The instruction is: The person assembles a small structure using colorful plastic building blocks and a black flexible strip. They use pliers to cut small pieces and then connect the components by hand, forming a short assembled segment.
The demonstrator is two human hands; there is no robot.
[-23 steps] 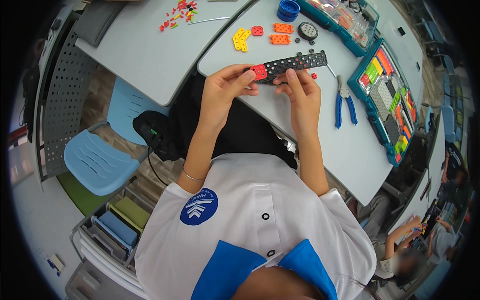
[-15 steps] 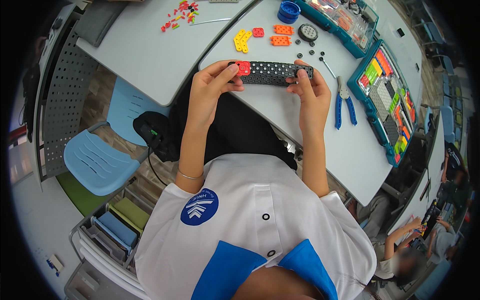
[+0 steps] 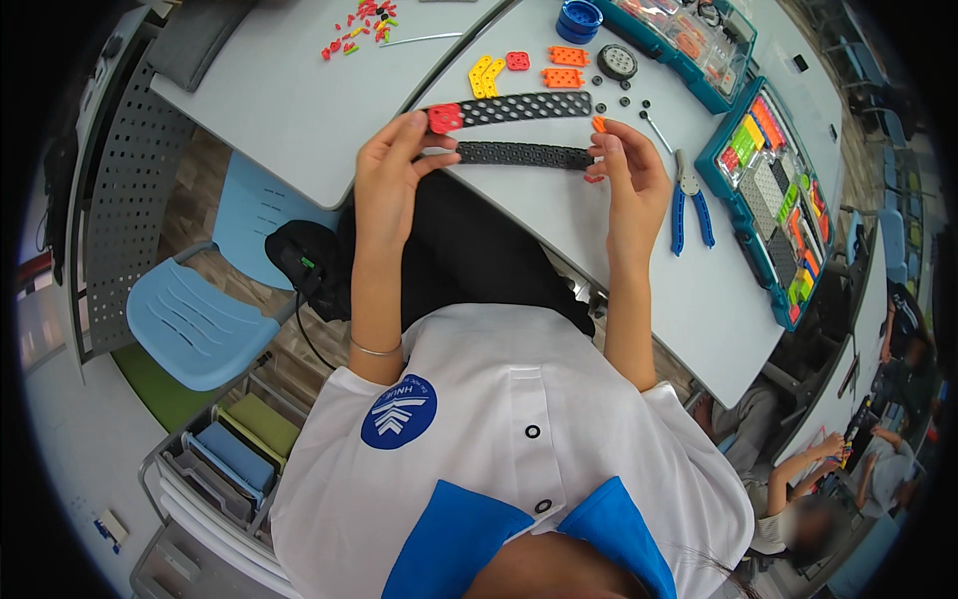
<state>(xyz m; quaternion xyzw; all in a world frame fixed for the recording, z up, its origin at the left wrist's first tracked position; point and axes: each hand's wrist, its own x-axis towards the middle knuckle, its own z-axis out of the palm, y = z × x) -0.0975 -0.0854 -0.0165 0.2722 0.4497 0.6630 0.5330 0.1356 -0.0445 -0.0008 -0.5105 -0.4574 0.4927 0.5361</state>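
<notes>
My left hand [image 3: 389, 165] is closed at the left ends of two long black perforated strips. Its thumb and index finger are by a red square plate [image 3: 444, 118] on the upper strip [image 3: 524, 108]. Its other fingers touch the end of the lower, darker strip [image 3: 524, 155]. My right hand [image 3: 634, 175] pinches that lower strip's right end. A small orange piece [image 3: 599, 124] shows at its fingertips, and a bit of red shows below them. The upper strip's right end is free of my right hand. A gap separates the two strips.
Beyond the strips lie yellow angled plates [image 3: 487, 76], orange plates [image 3: 565, 55], a grey wheel [image 3: 617, 62] and small black rings. Blue-handled pliers [image 3: 689, 210] and an open teal parts case [image 3: 714, 165] are on the right. Small red and green connectors [image 3: 364, 25] lie far left.
The two black strips, together before, are now apart. My left hand has moved left and slightly down, and my right hand slightly right. An orange piece now shows at my right fingertips.
</notes>
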